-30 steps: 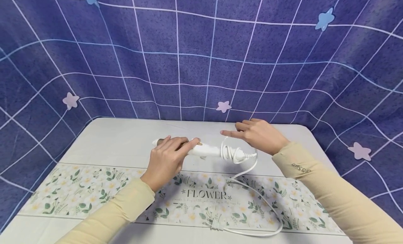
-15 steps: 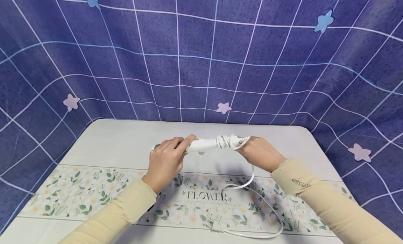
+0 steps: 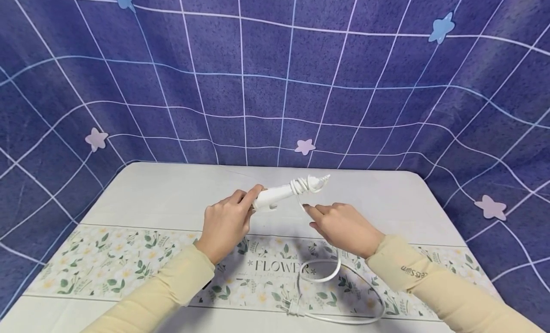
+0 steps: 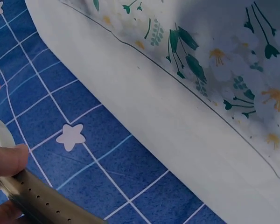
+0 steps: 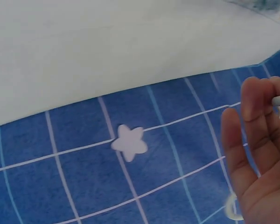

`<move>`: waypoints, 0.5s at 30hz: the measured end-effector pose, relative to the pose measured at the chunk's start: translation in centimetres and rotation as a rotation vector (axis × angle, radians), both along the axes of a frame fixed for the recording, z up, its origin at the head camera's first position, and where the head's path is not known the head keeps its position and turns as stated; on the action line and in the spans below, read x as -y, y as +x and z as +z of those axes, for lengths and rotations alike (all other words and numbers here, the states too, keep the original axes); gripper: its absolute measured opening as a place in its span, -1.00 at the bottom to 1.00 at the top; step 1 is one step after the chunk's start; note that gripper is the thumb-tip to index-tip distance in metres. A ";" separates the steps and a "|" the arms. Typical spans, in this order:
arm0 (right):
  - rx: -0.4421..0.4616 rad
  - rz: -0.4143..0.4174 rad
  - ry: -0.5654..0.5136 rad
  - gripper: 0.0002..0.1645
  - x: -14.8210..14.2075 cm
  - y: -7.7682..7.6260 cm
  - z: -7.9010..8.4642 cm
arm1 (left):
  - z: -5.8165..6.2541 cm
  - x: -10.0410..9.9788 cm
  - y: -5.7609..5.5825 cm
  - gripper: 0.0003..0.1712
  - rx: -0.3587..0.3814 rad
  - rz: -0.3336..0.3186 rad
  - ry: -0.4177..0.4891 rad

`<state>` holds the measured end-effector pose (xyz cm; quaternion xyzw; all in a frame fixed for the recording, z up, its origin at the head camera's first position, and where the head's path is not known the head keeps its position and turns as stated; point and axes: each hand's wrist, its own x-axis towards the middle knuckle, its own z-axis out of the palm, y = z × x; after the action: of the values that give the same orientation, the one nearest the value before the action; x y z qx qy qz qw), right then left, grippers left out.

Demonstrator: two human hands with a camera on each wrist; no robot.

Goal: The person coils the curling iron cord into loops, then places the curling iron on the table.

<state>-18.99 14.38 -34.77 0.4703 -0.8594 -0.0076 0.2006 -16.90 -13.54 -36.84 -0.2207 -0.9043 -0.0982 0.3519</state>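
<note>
A white curling iron point(image 3: 276, 194) is held above the table, its cord end tilted up to the right. My left hand point(image 3: 227, 223) grips it near the barrel, covering most of that part in the head view. The left wrist view shows the brownish barrel point(image 4: 53, 200) with a row of small holes. Several turns of white cord point(image 3: 301, 185) wrap the handle's right end. Lower right of the handle, my right hand point(image 3: 345, 228) pinches a length of that cord between thumb and fingers. Below this hand the cord loops down onto the table.
The cord's plug point(image 3: 294, 308) lies near the front of the table on the flowered band point(image 3: 150, 266) printed with FLOWER. A purple-blue curtain point(image 3: 266, 75) with grid lines and stars hangs around the back and sides of the white table point(image 3: 172, 190).
The curling iron's cord end has tipped upward. My right hand reached behind the handle's end, then came down and forward with the cord, leaving more of it looped on the table.
</note>
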 end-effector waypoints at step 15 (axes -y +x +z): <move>0.646 -0.128 -0.290 -0.59 0.7 2.8 1.4 | 0.1 0.0 -0.3 -0.30 -0.002 0.061 -0.016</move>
<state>-16.21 13.68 -33.41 0.3606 -0.8982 0.2509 -0.0179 -17.18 -13.58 -36.72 -0.1957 -0.9111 -0.0799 0.3538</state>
